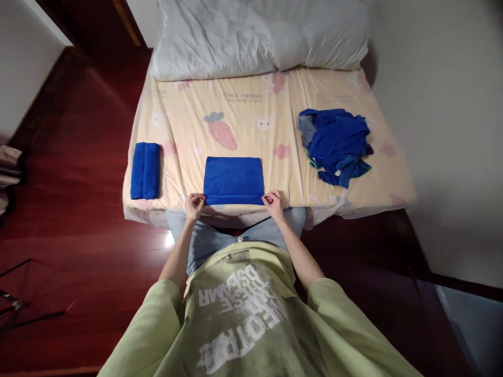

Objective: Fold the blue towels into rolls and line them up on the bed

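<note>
A folded blue towel (pixel 233 180) lies flat on the bed near its front edge. My left hand (pixel 194 205) pinches the towel's near left corner, fingers closed on the cloth. My right hand (pixel 273 203) pinches the near right corner the same way. A rolled or folded blue towel (pixel 145 170) rests at the bed's left edge. A loose pile of blue cloths (pixel 337 144) sits on the right side of the bed.
The bed (pixel 251 120) has a pale yellow sheet with carrot and rabbit prints, and a grey pillow (pixel 259 36) at its far end. Dark red wooden floor (pixel 78 209) lies to the left; a white wall (pixel 440 104) stands to the right.
</note>
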`<state>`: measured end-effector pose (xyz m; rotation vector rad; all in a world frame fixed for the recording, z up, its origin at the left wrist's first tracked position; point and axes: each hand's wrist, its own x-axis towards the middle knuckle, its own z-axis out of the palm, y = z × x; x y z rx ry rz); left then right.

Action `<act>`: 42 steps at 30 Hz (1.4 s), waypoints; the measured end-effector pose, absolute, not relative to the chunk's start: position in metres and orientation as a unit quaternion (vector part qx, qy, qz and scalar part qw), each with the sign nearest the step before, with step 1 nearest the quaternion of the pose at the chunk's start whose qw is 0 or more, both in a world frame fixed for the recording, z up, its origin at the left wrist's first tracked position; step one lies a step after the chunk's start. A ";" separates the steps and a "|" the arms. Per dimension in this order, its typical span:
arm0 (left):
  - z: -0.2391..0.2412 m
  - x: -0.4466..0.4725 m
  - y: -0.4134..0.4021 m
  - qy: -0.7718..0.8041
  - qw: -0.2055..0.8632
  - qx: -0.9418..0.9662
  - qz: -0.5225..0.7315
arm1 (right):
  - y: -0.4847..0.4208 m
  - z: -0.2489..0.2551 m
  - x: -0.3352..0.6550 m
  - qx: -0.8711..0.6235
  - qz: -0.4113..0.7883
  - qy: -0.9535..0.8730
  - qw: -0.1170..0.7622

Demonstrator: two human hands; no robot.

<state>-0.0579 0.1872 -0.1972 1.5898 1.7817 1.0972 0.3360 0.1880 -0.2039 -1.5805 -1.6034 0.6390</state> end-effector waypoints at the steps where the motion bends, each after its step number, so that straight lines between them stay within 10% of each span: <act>1: -0.197 -0.058 0.187 0.656 0.254 0.584 0.405 | 0.187 -0.205 0.335 -0.623 0.250 -0.632 0.387; 42: -0.203 -0.063 0.180 0.593 0.183 0.727 0.293 | 0.171 -0.199 0.350 -0.538 0.167 -0.785 0.257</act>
